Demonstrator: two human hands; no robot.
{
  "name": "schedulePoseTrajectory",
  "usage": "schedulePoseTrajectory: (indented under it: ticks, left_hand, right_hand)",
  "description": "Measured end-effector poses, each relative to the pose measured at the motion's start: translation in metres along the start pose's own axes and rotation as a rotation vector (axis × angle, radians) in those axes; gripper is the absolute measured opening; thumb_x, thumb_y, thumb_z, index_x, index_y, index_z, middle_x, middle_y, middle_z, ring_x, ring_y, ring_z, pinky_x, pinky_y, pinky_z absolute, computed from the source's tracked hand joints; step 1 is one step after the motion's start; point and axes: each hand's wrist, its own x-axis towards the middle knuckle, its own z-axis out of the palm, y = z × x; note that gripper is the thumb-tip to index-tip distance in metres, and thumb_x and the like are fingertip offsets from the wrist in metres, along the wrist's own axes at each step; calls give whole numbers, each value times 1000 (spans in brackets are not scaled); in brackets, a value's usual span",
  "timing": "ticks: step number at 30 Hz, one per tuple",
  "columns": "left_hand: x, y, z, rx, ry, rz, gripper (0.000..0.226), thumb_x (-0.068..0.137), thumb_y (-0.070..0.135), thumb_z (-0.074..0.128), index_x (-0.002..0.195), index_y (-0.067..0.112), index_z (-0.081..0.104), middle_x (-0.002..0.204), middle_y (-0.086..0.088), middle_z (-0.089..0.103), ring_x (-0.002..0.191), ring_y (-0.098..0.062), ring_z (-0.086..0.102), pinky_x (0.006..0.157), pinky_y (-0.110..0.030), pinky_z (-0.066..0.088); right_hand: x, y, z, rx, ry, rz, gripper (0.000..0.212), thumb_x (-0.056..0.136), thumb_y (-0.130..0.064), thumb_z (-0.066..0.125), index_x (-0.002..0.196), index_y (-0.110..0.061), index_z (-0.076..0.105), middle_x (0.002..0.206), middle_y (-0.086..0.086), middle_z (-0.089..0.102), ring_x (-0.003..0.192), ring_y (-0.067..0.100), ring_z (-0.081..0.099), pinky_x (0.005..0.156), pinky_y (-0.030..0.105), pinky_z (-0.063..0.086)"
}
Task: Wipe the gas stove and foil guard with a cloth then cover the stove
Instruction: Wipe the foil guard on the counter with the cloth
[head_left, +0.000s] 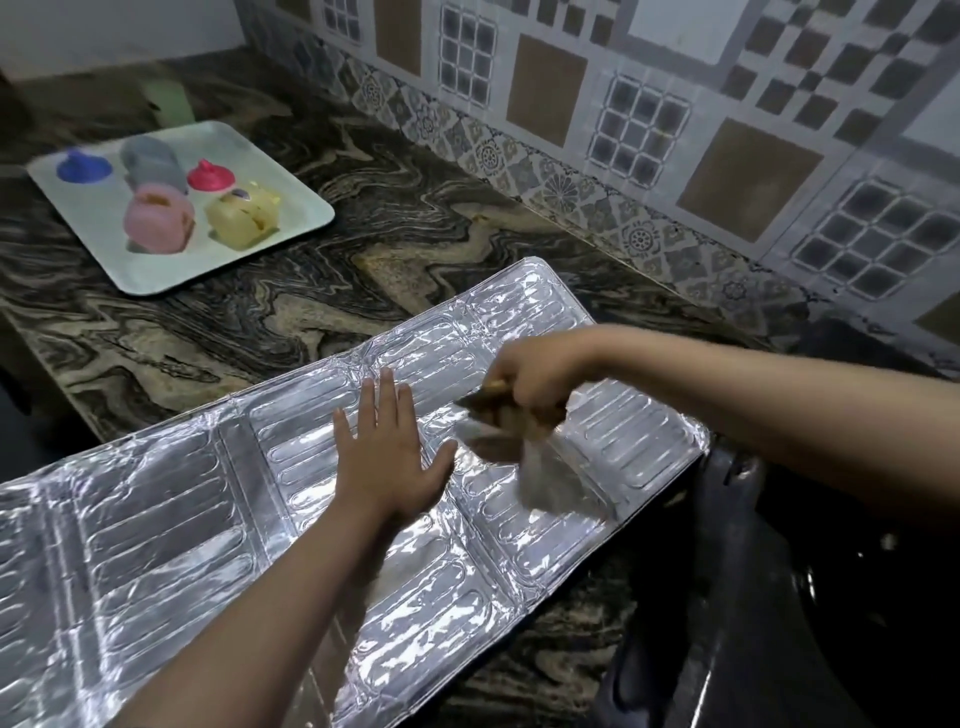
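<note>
The silver foil guard (156, 530) lies unfolded flat across the patterned stone counter, running from the lower left to the centre right. My left hand (387, 457) presses palm-down on its middle panel, fingers spread. My right hand (535, 376) is shut on a crumpled grey-brown cloth (535, 467), which hangs down onto the foil's right panel and looks blurred. The black gas stove (769, 587) fills the lower right, partly under the foil's right end.
A pale tray (291, 228) at the back left holds several small coloured containers and lids. A green object (169, 101) stands behind it. The tiled wall (649, 104) runs along the back. Bare counter (322, 291) lies between tray and foil.
</note>
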Motion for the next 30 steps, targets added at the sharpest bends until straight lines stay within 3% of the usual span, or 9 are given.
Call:
schedulePoseTrajectory:
  ticks: [3,6,8,10,13,17,21,26,30]
  left_hand:
    - [1,-1,1,-2,-7,2,102,76,74,0,154,9,1,159,-10,-18,147,-29,-15,114,-58,-5]
    - [2,-2,2,11,-16,2,102,75,75,-1,154,9,-1,159,-10,-20,147,-28,-17,114,-58,-5]
    - [2,-2,1,10,-18,0,104,75,76,0,154,10,-1,159,-9,-20,147,-28,-17,114,-58,-5]
    - [1,-1,1,18,-20,0,106,73,78,0,154,10,0,159,-9,-19,147,-28,-17,114,-58,-5]
    - [1,0,-1,24,-24,-5,110,70,80,-2,154,9,0,160,-9,-18,147,-27,-17,114,-58,-6]
    - [1,-1,0,30,-29,-7,110,70,80,-2,154,9,0,160,-8,-19,147,-27,-17,114,-58,-5]
    - [1,0,1,3,-13,-4,110,70,80,1,154,9,1,160,-9,-17,148,-27,-16,114,-58,-5]
    - [1,0,0,5,-17,-3,111,69,80,-1,154,9,0,160,-9,-19,147,-27,-17,114,-58,-6]
    - [1,-1,0,19,-27,-6,111,68,81,-3,154,10,-3,159,-8,-21,147,-27,-18,115,-57,-6]
  right_hand:
    - [23,12,-30,-120,294,-6,27,81,2,50,98,-10,67,75,3,65,64,19,59,49,21,41]
    - [49,17,-44,-334,495,-31,58,82,2,48,135,-22,53,109,10,66,99,28,61,66,25,39]
    - [68,18,-40,-411,491,-46,70,81,6,45,145,-23,39,129,13,59,116,31,55,78,26,44]
    - [84,20,-28,-506,406,-14,70,85,4,43,150,-18,26,151,15,34,132,32,42,99,33,41]
    - [101,28,-10,-565,276,70,76,89,3,40,153,-16,3,160,16,-1,144,33,21,109,36,32]
    - [91,33,-11,-588,207,42,80,89,1,43,153,-16,-2,159,16,-3,142,34,26,107,33,33]
    - [63,42,-4,-593,106,52,76,91,-2,42,153,-24,5,161,9,1,140,31,29,106,32,32]
    - [33,55,6,-553,-42,89,73,87,0,40,151,-29,20,151,9,31,125,31,44,91,30,38]
    - [19,69,13,-439,-178,154,61,81,2,41,138,-18,48,120,21,58,99,41,61,67,33,45]
